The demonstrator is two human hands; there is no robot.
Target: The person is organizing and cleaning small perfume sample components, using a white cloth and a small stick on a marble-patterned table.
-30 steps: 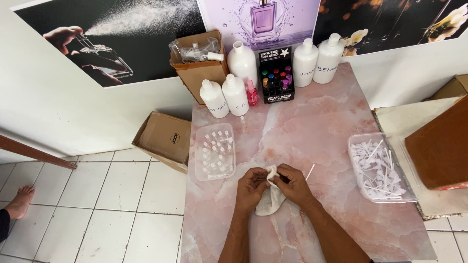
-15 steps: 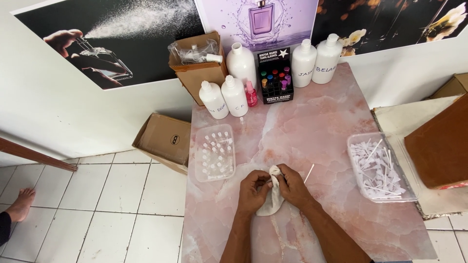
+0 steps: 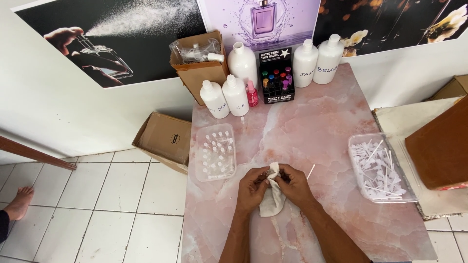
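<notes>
Left hand (image 3: 252, 189) and right hand (image 3: 291, 184) close together above the pink marbled counter (image 3: 321, 122), each grip pinching the crumpled white cloth (image 3: 272, 200) between them. Just right, a thin white stick (image 3: 310, 171); left, a clear plastic tray of small vials (image 3: 215, 152).

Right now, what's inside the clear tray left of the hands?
The clear tray holds rows of small clear vials with white caps. Whether they hold liquid can't be seen. Both hands hold a white cloth beside it.

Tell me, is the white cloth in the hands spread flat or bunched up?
Bunched up: the white cloth is gathered between the left hand and right hand.
</notes>
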